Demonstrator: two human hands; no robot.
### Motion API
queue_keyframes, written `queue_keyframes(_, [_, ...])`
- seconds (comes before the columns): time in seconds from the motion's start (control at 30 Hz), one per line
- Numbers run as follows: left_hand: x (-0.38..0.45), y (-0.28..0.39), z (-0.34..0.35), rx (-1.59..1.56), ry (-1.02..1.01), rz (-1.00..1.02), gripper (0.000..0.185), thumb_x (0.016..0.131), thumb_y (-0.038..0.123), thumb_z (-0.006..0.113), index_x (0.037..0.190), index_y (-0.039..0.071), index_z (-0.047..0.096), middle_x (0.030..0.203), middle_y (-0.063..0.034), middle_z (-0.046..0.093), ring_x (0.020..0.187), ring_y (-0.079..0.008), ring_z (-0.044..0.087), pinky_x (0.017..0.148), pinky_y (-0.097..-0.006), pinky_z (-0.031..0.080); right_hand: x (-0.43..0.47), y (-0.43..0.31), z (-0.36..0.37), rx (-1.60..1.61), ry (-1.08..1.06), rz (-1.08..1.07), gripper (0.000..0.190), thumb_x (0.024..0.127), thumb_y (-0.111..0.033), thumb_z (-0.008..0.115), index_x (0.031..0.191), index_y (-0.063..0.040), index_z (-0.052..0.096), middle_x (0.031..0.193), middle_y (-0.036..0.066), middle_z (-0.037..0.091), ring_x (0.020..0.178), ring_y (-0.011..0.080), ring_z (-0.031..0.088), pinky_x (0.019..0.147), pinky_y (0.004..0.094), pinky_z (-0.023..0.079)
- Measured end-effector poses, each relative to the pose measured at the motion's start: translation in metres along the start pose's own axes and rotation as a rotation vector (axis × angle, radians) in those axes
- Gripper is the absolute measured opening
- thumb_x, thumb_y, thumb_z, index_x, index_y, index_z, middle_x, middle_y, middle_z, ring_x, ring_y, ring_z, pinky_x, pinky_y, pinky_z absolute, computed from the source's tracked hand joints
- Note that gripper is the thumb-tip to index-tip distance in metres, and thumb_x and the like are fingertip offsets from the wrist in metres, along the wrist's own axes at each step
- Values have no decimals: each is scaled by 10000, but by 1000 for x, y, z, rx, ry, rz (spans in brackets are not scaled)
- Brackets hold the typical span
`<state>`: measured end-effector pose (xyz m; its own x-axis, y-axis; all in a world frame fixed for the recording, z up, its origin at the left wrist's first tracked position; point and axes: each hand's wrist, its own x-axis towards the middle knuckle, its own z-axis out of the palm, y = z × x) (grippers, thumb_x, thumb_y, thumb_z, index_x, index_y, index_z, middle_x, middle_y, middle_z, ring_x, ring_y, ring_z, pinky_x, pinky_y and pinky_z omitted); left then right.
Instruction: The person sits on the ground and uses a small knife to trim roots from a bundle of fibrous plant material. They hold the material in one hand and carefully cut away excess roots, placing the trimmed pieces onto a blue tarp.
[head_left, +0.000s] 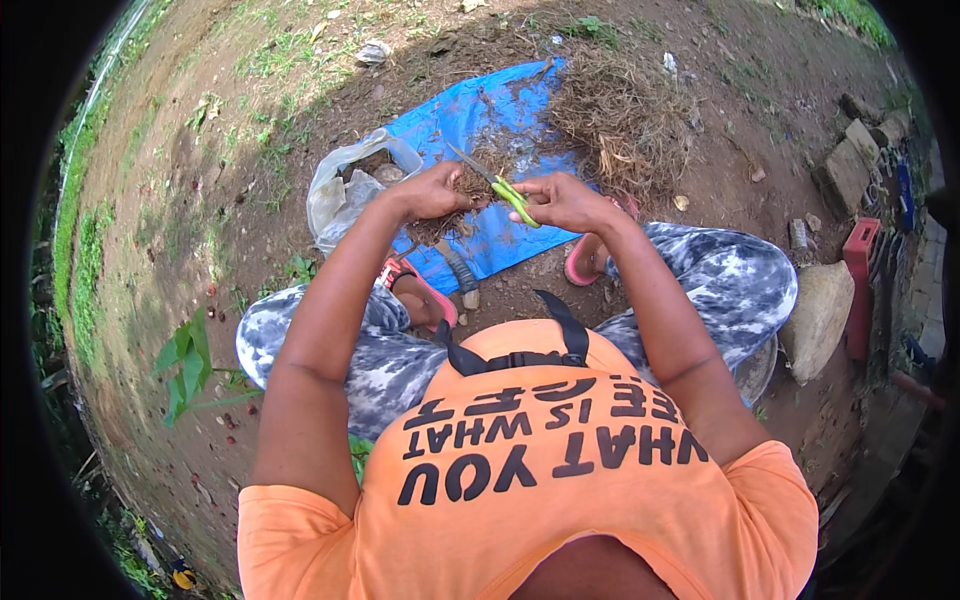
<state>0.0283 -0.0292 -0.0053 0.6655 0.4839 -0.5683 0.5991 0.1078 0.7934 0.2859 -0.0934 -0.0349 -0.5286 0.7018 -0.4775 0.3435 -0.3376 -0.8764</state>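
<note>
My left hand (431, 195) is closed around a small bunch of dry plant stalks (472, 182), held above a blue tarpaulin (506, 250). Scissors with lime-green handles (511, 199) are in my right hand (568, 204), fingers around the handles. Their blades point up and left, across the bunch, and look closed or nearly so. Loose dry bits lie on the tarpaulin beneath. Left of my left hand stands an open whitish plastic bag (330, 214) with something inside that I cannot make out. A tape-wrapped wooden handle (460, 270) lies on the tarpaulin's near edge.
A big heap of dry grass (630, 112) covers the tarpaulin's far right corner. My sandalled feet flank its near edge. Stone blocks (840, 176), a pale rock (817, 319) and a red plastic object (860, 247) stand to the right. A leafy plant (187, 364) grows at left.
</note>
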Motion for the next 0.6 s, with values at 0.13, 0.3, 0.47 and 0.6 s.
queue_keyframes(0.13, [1,-13,-12,-252,146,60,370,856,212,796,1145,39,642,930,-7,678,855,-94,589,773,-289,484,-7,3,-17,95,54,90,755,824,-331,812,1451,-54,494,937,27,650,807,100,568,701,269,484])
queue_keyframes(0.3, [16,-29,-12,113,457,145,234,876,146,735,1077,41,677,867,-21,678,805,-97,604,735,-311,502,-12,-10,-4,-315,277,-39,906,703,-480,814,1438,-52,503,1186,169,622,1047,244,596,899,368,488])
queue_keyframes(0.47, [20,-21,16,209,722,122,297,801,112,700,1097,92,717,1019,-235,687,984,-415,659,850,-458,517,-5,-24,16,-481,327,-67,888,694,-484,798,1392,-5,530,1182,213,628,1071,296,609,937,392,486])
queue_keyframes(0.6, [20,-18,27,347,948,178,315,821,67,673,1136,56,686,1022,-198,689,974,-388,670,846,-451,523,-2,-31,31,-382,366,-29,865,696,-499,790,1355,10,554,1038,191,656,924,282,633,807,382,507])
